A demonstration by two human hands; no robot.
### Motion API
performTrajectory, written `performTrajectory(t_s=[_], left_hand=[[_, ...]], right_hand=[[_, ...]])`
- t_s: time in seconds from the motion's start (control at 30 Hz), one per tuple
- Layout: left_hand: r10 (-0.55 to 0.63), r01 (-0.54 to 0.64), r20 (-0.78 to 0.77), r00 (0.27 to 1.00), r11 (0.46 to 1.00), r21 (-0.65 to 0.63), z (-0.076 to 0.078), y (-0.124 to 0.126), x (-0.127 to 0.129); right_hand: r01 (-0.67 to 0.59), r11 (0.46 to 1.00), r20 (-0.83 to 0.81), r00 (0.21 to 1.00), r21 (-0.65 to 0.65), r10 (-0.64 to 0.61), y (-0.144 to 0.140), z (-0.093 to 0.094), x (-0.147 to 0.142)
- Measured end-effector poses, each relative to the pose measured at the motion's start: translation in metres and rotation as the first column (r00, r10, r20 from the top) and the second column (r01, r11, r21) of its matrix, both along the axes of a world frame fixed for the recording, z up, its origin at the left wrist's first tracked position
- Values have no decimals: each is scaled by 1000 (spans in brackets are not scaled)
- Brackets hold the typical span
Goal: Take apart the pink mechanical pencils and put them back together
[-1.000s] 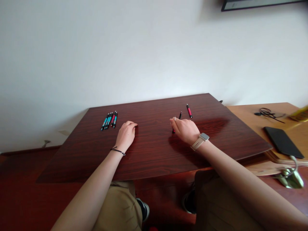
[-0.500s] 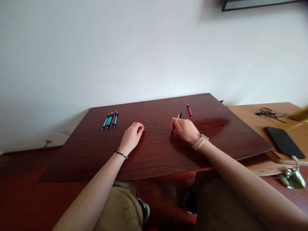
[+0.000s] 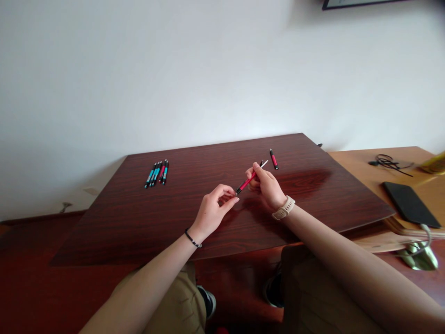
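Observation:
A pink pen (image 3: 247,182) with a black end slants between my two hands above the table. My right hand (image 3: 268,186) is closed around its upper part, and a thin white-silver rod (image 3: 264,164) sticks out past the thumb. Thumb and fingers of my left hand (image 3: 216,207) pinch the pen's lower black end. Another pink and black pen (image 3: 274,159) lies beyond my right hand. Off to the left, several pens lie side by side, mostly turquoise pens (image 3: 156,174) with a pink pen (image 3: 162,172) among them.
The dark wooden table (image 3: 194,162) stands against a white wall. To its right, a lighter wooden surface (image 3: 351,167) bears a black flat device (image 3: 410,204), a coiled black cable (image 3: 387,162) and a yellow object (image 3: 433,164).
My left hand has moved right and taken hold of the pen's lower end. My right hand has turned, tilting the pen and bringing it into fuller view.

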State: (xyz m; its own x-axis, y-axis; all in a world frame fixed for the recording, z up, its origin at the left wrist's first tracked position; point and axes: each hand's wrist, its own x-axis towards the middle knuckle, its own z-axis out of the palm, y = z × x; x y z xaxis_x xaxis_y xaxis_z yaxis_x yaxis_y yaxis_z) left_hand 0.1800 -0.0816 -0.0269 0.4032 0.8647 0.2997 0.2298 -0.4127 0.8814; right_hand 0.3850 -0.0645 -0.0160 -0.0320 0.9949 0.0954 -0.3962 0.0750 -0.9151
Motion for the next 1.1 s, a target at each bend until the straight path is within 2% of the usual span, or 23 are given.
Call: performTrajectory(t_s=[0.33, 0.87, 0.97, 1.1], left_hand=[[-2, 2, 16, 1000, 1000, 6, 4, -1, -2], [-28, 31, -60, 998, 998, 60, 6, -3, -4], [-72, 79, -75, 995, 993, 93, 6, -4, -6], [-209, 224, -119, 971, 965, 134, 5, -5, -9]], right_hand=[[8, 1000, 76, 997, 17, -9, -3, 0, 0], [-48, 998, 212, 976, 46, 38, -8, 4, 0], [-106, 994, 176, 979, -5, 105, -10, 6, -1], [-287, 949, 54, 954, -128, 295, -12, 6, -2]])
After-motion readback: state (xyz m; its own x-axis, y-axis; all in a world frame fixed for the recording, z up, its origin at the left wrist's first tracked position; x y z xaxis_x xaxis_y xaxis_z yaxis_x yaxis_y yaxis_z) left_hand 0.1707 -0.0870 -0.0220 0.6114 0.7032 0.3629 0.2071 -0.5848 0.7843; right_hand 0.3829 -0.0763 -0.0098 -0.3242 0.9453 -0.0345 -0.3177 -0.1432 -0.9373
